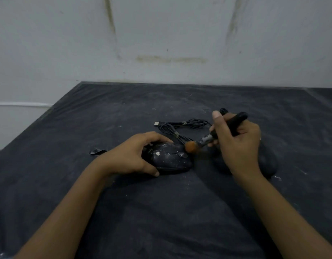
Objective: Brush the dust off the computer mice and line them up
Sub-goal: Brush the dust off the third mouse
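A black computer mouse [170,157] speckled with pale dust lies on the dark table cover [161,212], its front pointing right. My left hand [131,156] grips its rear, fingers over the far side and thumb on the near side. My right hand [236,144] holds a brush [217,133] with a black handle; its orange bristles [189,146] touch the front of the mouse. A second dark mouse [268,163] sits on the right, mostly hidden behind my right hand. The black cable [182,126] with a USB plug lies bundled behind.
A small torn scrap [97,151] lies left of my left hand. Pale dust flecks dot the cover. A stained white wall [161,43] rises behind the table's far edge. The table's left edge runs diagonally at the left.
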